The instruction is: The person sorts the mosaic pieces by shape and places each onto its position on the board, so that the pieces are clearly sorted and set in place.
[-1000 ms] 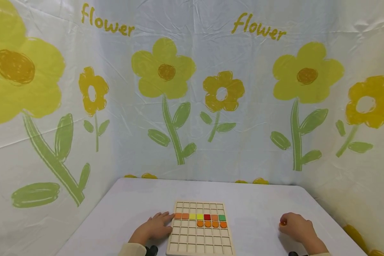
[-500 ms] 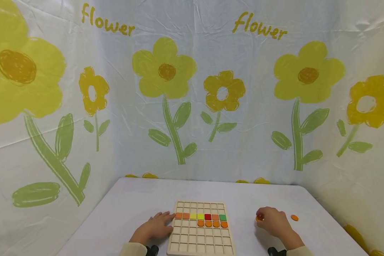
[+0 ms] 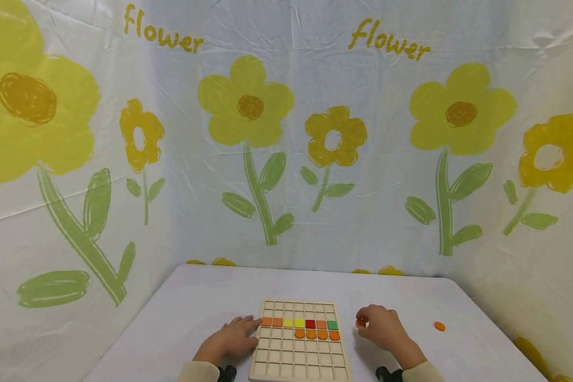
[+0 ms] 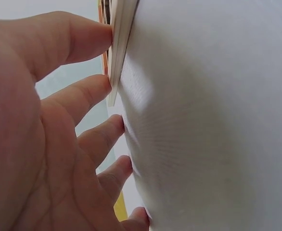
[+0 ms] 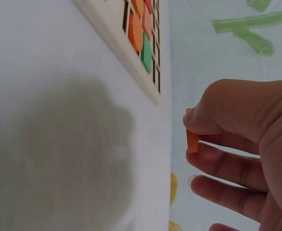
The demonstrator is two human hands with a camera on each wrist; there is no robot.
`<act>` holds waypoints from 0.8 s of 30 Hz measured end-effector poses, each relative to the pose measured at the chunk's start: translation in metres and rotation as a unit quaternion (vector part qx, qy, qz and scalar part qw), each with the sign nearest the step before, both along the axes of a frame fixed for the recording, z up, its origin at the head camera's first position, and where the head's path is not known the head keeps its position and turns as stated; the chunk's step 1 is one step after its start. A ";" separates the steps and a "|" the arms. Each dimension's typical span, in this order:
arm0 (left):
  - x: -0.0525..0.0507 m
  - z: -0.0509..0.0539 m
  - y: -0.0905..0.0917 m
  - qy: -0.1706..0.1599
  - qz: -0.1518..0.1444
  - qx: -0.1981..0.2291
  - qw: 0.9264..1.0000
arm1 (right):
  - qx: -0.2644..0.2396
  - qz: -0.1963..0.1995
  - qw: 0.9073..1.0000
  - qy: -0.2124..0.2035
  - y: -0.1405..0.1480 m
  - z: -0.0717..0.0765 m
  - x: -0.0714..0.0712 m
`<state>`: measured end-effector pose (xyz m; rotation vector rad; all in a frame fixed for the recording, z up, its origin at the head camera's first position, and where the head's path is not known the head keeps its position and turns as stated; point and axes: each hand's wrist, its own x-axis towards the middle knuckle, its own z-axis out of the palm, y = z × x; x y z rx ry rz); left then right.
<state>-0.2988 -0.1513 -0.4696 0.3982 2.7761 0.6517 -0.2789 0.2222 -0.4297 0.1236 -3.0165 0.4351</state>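
A wooden grid board (image 3: 298,366) lies on the table. One row of it carries square tiles in orange, yellow, red and green; below that row sit several orange round discs (image 3: 311,334). My left hand (image 3: 230,339) rests beside the board, thumb and index fingertip touching its left edge in the left wrist view, the fingers spread and relaxed. Above the table, just right of the board, my right hand (image 3: 383,331) pinches an orange disc (image 5: 192,137) between thumb and fingers. The disc stands on edge in the right wrist view, apart from the board.
Another orange disc (image 3: 439,326) lies on the white table (image 3: 391,291) to the right of my right hand. A curtain (image 3: 372,212) printed with flowers hangs behind the table and along both sides.
My right hand has moved left toward the board with the pinched orange disc. The loose disc on the right came into sight as it left. My left hand has stayed put.
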 end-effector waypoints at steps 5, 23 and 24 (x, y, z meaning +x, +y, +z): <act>-0.002 0.000 0.000 -0.002 -0.001 0.002 1.000 | -0.012 0.011 1.000 -0.008 -0.015 0.001 -0.004; -0.008 -0.003 0.001 -0.004 -0.001 0.006 1.000 | -0.035 0.075 0.996 0.014 -0.056 -0.005 -0.010; -0.008 -0.004 0.001 -0.002 -0.003 0.007 1.000 | -0.033 0.078 0.996 0.015 -0.057 -0.005 -0.010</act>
